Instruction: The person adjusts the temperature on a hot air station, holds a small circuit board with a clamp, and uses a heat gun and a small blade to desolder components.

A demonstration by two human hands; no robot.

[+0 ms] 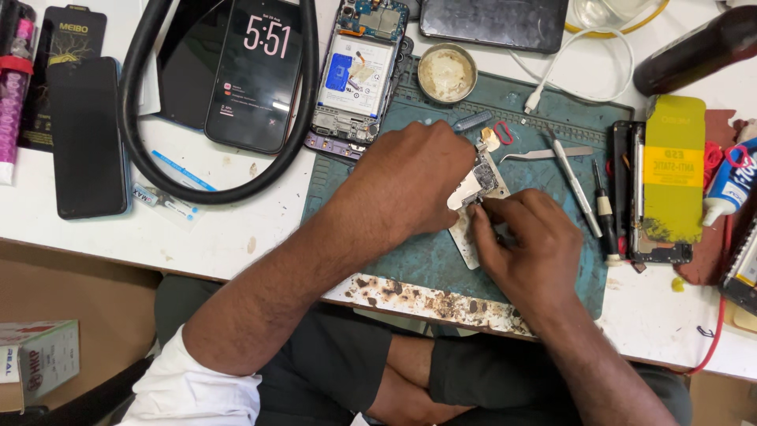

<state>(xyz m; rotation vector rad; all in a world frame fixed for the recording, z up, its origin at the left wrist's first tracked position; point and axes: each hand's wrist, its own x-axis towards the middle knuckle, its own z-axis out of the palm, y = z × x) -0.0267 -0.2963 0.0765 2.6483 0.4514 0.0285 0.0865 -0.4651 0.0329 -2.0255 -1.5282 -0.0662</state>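
My left hand grips a small circuit board and holds it against a pale metal plate on the teal repair mat. My right hand pinches at the board's lower edge with thumb and forefinger; whether it holds a small tool is hidden. An opened phone with its insides exposed lies at the mat's far left corner.
A lit phone lies inside a black hose loop; a dark phone at left. Tweezers, screwdrivers, a yellow brush, a round paste tin and white cable surround the mat. The table's front edge is burnt.
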